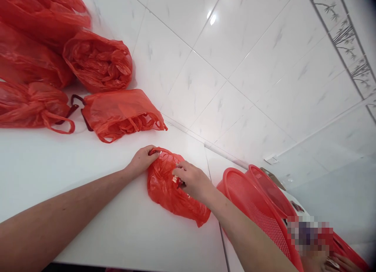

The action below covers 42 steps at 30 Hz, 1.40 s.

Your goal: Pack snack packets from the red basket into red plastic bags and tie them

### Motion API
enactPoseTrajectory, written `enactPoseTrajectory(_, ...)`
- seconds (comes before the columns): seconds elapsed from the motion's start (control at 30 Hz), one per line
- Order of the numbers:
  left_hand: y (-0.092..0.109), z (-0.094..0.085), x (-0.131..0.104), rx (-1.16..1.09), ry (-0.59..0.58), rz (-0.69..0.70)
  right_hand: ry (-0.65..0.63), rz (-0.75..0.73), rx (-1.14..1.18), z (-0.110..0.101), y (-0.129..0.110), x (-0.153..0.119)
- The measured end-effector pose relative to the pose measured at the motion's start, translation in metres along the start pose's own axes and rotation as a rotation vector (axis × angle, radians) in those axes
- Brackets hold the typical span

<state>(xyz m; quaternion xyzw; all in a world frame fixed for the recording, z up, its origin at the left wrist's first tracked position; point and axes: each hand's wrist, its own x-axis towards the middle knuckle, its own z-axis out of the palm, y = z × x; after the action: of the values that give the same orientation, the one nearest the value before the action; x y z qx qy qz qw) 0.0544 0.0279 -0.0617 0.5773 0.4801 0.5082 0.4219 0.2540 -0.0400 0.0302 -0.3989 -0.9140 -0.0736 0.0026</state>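
A red plastic bag (164, 185) lies on the white table in front of me, its mouth partly open. My left hand (144, 159) is closed on the bag's rim at its upper left, pinching the film between thumb and fingers. Over the middle of the bag is my right hand (189, 178), fingers curled together. Small pale and dark bits show at its fingertips, too small to name, and whether they are held or lie in the bag is unclear.
Full red bags (98, 62) stand at the upper left, with dark-framed glasses (76, 103) among them. Red perforated baskets (255, 201) are on the right, past a table seam. Another person's hand (342, 260) shows at lower right. A tiled wall (211, 68) rises behind.
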Motion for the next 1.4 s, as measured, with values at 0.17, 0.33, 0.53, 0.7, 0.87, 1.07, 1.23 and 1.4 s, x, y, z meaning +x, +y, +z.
enactPoseTrajectory(0.17, -0.002, 0.000, 0.001, -0.035, -0.003, -0.001, -0.057, 0.048, 0.091, 0.008, 0.014, 0.008)
enactPoseTrajectory(0.33, 0.001, 0.000, 0.001, -0.056, -0.026, -0.030, -0.013, 0.235, 0.119, -0.006, 0.034, -0.014)
enactPoseTrajectory(0.53, -0.001, 0.001, 0.002, -0.039, -0.023, -0.037, 0.025, 0.383, 0.108, -0.017, 0.031, -0.067)
enactPoseTrajectory(0.7, -0.003, 0.001, 0.003, -0.016, -0.022, -0.034, 0.073, 0.559, 0.034, -0.015, 0.018, -0.115)
enactPoseTrajectory(0.87, 0.000, 0.000, 0.001, 0.017, -0.002, -0.038, 0.064, 0.865, -0.062, 0.001, 0.019, -0.171)
enactPoseTrajectory(1.07, 0.002, 0.001, 0.000, 0.044, 0.011, -0.041, -0.209, 1.025, -0.061, 0.022, -0.001, -0.202)
enactPoseTrajectory(1.23, 0.006, 0.001, -0.001, 0.078, 0.012, -0.052, -0.263, 1.058, -0.108, 0.020, -0.020, -0.190)
enactPoseTrajectory(1.4, 0.007, 0.001, -0.001, 0.074, 0.014, -0.046, -0.237, 1.092, -0.066, 0.015, -0.022, -0.184)
